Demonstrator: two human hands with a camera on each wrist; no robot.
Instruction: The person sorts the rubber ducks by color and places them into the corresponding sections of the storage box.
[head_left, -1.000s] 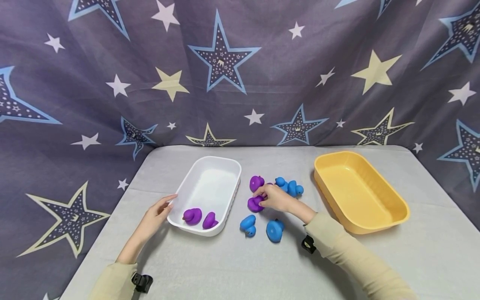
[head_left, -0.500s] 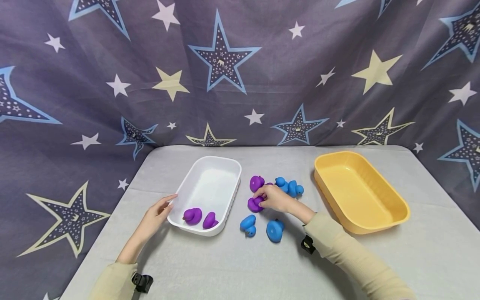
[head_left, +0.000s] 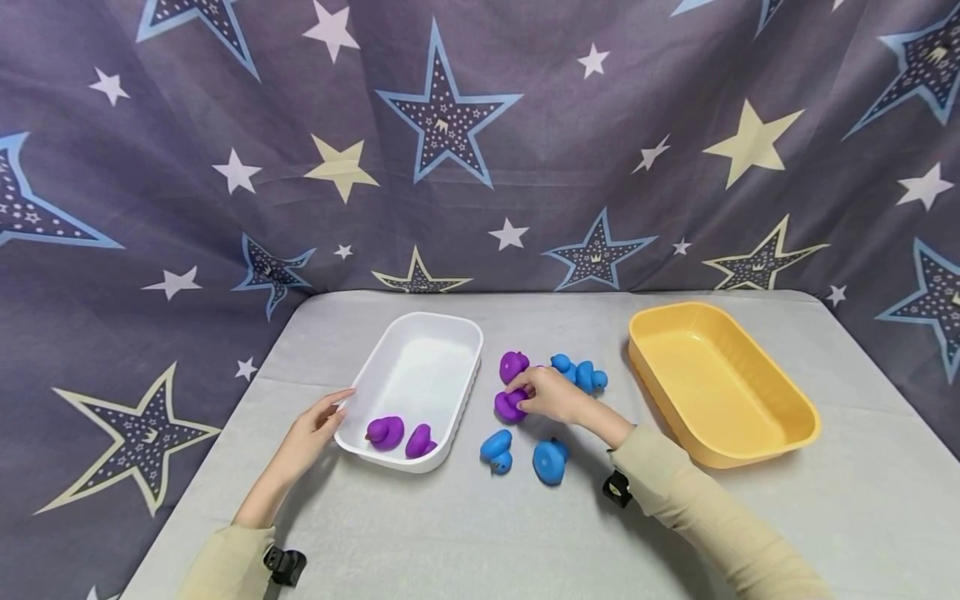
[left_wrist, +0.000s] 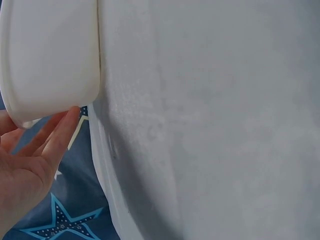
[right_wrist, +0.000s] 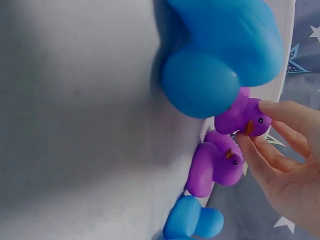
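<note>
Head view shows me, far off at my screen, a table with a pale grey cloth (head_left: pixel 420 542) and a person's two hands. The right hand (head_left: pixel 551 395) pinches a small purple rubber duck (head_left: pixel 511 407) by its head, thumb on one side and a fingertip on the other. That duck is out in the middle of the table; I can't tell whether it touches the cloth.

The left hand (head_left: pixel 305 433) has its fingers spread, with fingertips touching the left edge of a deep white plastic tray (head_left: pixel 420 367), close to its near left corner. Two purple rubber ducks (head_left: pixel 386 432) lie inside that tray by its near edge.

Right wrist view shows me another purple rubber duck (right_wrist: pixel 212 164) just beside the pinched one. Past the right hand, toward the table's far edge, I see two blue rubber ducks (head_left: pixel 591 377) side by side. Two more blue ducks (head_left: pixel 551 462) lie nearer to me. Toward the table's right edge sits a deep yellow plastic tray (head_left: pixel 712 375).
</note>
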